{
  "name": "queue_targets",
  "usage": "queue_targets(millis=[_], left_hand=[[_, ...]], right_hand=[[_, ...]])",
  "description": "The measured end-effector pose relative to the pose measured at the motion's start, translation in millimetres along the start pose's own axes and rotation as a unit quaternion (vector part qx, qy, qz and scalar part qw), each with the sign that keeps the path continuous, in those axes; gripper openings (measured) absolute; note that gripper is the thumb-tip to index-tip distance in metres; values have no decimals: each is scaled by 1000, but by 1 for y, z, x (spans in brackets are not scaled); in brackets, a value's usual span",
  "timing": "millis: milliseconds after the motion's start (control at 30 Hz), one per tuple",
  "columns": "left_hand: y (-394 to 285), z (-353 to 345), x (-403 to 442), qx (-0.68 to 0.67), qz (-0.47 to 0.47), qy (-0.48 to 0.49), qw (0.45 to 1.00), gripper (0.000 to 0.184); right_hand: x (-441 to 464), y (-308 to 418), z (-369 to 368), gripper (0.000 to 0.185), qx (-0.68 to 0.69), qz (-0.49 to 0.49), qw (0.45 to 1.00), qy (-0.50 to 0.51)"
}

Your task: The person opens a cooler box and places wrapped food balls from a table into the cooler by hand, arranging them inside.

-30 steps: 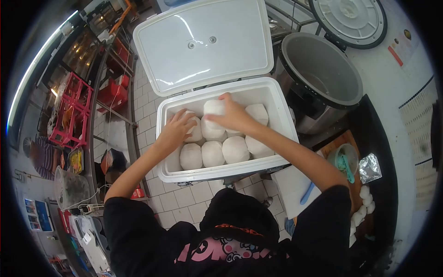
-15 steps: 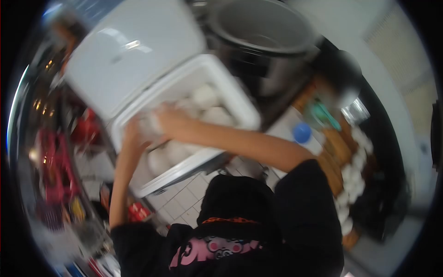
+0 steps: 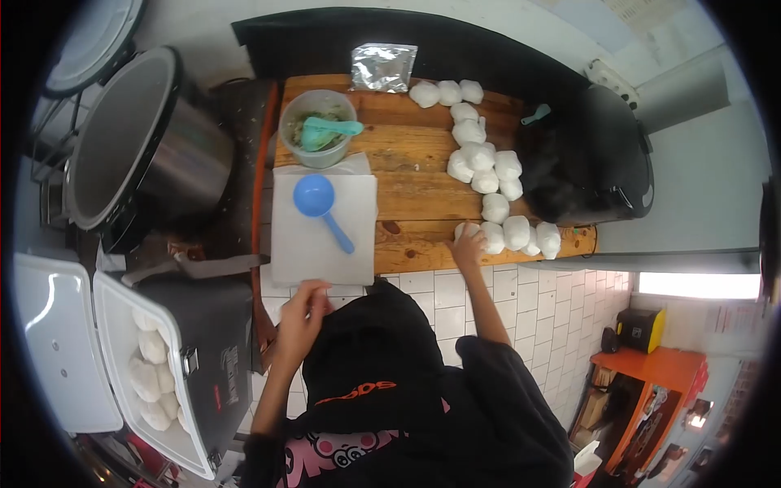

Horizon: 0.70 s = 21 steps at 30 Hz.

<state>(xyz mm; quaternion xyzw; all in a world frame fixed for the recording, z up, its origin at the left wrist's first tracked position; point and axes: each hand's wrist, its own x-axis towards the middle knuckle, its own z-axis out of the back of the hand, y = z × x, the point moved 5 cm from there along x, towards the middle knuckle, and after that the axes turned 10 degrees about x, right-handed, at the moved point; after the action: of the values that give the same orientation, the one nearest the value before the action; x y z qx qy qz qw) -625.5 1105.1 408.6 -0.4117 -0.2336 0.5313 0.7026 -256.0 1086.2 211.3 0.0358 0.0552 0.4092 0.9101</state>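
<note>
My right hand (image 3: 466, 246) grips a white wrapped bundle (image 3: 467, 231) at the front edge of the wooden table (image 3: 415, 179); its fingers partly cover the bundle. More white round bundles (image 3: 517, 233) sit beside it and run in a crooked line toward the back. My left hand (image 3: 303, 311) hovers by the table's front edge, fingers loosely curled and apart, with nothing visible in it. Closest to that hand is a stack of white paper sheets (image 3: 313, 264), on which rests a blue scoop (image 3: 316, 197).
A tub of chopped greens (image 3: 290, 122) holds a turquoise spoon (image 3: 329, 130). Behind it lies a foil packet (image 3: 384, 67). A black lidded appliance (image 3: 602, 154) stands right, a large pot (image 3: 183, 154) left. White bundles fill part of the open cooler (image 3: 106, 325) at lower left.
The view has swung from the cooler to the table. Both hands have left the cooler; the right is now on a bundle at the table, the left near the paper sheets.
</note>
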Motion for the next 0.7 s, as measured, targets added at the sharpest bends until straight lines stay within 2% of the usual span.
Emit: queue_targets(millis=[33,67,100,167,200,233,267,300,333,367,400,433,467,500,533,600,667,700], left_hand=[[6,-28,18,-33,-20,66,997,11],[9,-55,34,-62,-8,111,992,11],[16,-83,46,-90,4,156,984,12],[58,-158,67,-239,19,240,941,17],[69,-189,73,-256,84,250,930,22],[71,-218,77,-273,148,256,915,28],[63,-238,83,-272,149,259,915,28],[61,-255,89,-390,242,220,861,35],[64,-274,95,-498,330,174,783,43],[85,-291,102,-570,342,150,731,49],[84,-282,105,-572,341,148,731,49],[74,-266,106,-565,321,180,739,48],[71,-253,104,-555,302,211,745,46],[77,-242,103,-546,250,195,776,43],[75,-227,99,-546,250,187,777,43],[47,-167,90,-498,184,145,835,38],[34,-112,69,-493,199,95,842,35],[32,-87,55,-470,162,81,864,35]], right_hand=[[-3,-6,-8,73,-49,-2,999,14],[-2,-13,-17,73,-48,-11,999,15],[-1,-17,-25,75,-25,20,999,2],[-3,-10,-20,76,67,96,993,-7],[-8,-4,-18,76,68,89,994,-6],[-14,6,-20,71,199,101,974,28],[-18,11,-16,66,326,114,936,63],[-22,13,6,66,326,113,937,64],[-27,23,31,60,456,131,860,190],[-34,32,44,54,569,144,750,306],[-15,0,38,52,505,154,833,164],[3,-38,36,49,427,159,890,17],[16,-52,75,52,351,66,933,-35],[29,-76,77,56,211,55,971,-98],[42,-99,73,60,67,46,984,-160],[59,-129,42,65,139,7,990,-30],[77,-152,18,66,100,70,991,-50],[87,-150,13,62,99,103,989,-49]])
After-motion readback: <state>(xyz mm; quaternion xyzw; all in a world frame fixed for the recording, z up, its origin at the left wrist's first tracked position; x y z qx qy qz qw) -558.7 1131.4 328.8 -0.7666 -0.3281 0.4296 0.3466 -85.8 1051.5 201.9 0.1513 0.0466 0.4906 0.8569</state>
